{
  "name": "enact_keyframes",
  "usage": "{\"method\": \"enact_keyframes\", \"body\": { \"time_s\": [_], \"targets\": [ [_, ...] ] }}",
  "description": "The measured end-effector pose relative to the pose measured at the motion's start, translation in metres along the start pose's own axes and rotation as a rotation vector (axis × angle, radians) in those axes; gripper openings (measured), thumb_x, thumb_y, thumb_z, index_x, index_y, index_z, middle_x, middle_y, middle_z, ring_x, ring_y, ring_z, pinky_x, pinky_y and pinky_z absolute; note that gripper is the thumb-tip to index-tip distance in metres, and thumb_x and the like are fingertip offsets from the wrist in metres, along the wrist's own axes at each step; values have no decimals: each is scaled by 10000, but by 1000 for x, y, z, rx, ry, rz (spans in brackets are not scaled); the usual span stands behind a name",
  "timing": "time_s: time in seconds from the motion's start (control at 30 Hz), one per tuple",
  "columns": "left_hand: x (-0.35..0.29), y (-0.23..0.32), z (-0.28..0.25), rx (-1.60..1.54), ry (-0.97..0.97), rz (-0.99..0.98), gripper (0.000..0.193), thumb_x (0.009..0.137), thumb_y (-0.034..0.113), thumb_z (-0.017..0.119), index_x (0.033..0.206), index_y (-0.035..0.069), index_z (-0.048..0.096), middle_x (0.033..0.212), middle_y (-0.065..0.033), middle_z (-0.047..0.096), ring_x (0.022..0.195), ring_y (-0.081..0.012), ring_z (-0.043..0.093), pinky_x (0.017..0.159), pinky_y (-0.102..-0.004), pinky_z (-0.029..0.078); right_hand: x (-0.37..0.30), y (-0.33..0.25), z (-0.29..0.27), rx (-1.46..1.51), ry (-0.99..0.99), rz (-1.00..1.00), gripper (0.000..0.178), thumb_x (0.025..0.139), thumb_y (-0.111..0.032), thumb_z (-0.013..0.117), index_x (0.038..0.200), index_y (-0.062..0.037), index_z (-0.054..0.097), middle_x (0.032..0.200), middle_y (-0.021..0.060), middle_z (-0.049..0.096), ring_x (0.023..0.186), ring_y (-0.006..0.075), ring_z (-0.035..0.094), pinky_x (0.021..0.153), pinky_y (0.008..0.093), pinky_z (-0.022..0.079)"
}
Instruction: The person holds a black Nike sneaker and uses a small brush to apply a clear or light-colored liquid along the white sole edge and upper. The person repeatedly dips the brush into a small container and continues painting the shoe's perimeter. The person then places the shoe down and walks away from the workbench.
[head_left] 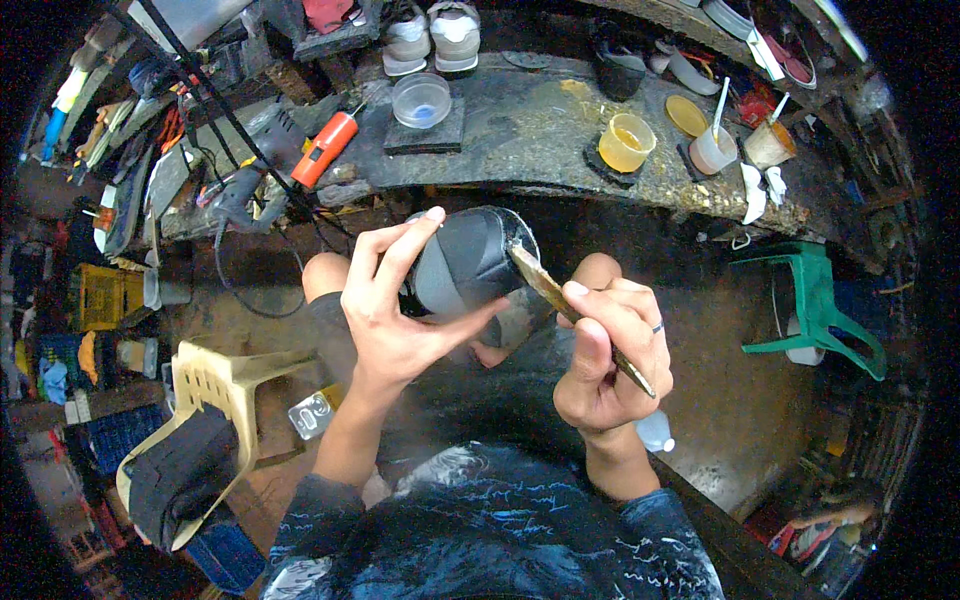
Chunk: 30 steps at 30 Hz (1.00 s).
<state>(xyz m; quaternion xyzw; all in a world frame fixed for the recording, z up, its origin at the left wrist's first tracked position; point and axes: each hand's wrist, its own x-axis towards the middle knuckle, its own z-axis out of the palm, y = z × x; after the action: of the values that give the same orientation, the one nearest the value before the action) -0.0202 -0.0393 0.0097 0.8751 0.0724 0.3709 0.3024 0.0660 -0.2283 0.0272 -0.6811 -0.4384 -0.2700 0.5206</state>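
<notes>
"Where is the shoe (468, 258)?"

"Held up just short of the bench (530, 150). The left hand (385, 312) curves wide around it, fingers over the far side and thumb along the lower one; the right hand (615, 358) is closed on a stick (538, 274), pinched between thumb and fingers."

"What could go wrong?"

"The stick's tip sits at the shoe's pale rim; whether it presses there cannot be told. If the left hand's spread grip let the shoe roll, the tip would probably skid and mark the upper. Too hard a push might split the stick."

"And the materials?"

"The shoe is rounded, black with a matte grey panel; its rim looks rough. The stick is flat, narrow and crusted, likely wood. On the scuffed, stained bench stands a round, amber-tinted cup (620, 157)."
</notes>
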Motion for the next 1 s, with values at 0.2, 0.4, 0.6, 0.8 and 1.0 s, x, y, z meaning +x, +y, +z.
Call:
{"method": "enact_keyframes", "body": {
  "time_s": [0.2,0.4,0.6,0.8,1.0],
  "targets": [
    [0,2,1,-48,-10,-45,839,560,215,1002,1308,15,677,1168,-163,663,1026,-282,681,905,-379,574,0,4,-4,-6,-13,10,204,1040,-107,595,1096,66,687,821,134,699,697,219,618,656,346,505],
    [2,2,-1,-38,-18,-43,831,569,221,999,1310,22,679,1159,-156,661,1021,-274,682,902,-373,572,2,8,-7,35,-40,-74,234,1046,-151,604,1088,63,688,816,120,710,701,230,593,649,366,498],
    [2,2,-3,-53,-48,-73,833,574,228,999,1314,23,676,1172,-154,655,1039,-276,677,930,-378,561,2,8,-14,35,-78,-41,266,1045,-216,622,1076,39,691,798,105,711,718,236,593,673,383,500],
    [0,-3,2,-78,-13,3,848,565,224,1003,1322,35,671,1175,-152,653,1073,-292,663,943,-398,560,0,9,-17,43,-67,-57,275,1039,-237,633,1057,29,699,809,102,719,729,235,595,688,379,501],
    [-7,-7,3,11,-9,65,853,538,198,1000,1318,64,683,1223,-149,635,1143,-303,642,957,-406,563,-1,11,-24,42,-91,-32,287,1040,-245,629,1045,33,702,806,107,717,729,235,593,688,373,499]
  ]
}}
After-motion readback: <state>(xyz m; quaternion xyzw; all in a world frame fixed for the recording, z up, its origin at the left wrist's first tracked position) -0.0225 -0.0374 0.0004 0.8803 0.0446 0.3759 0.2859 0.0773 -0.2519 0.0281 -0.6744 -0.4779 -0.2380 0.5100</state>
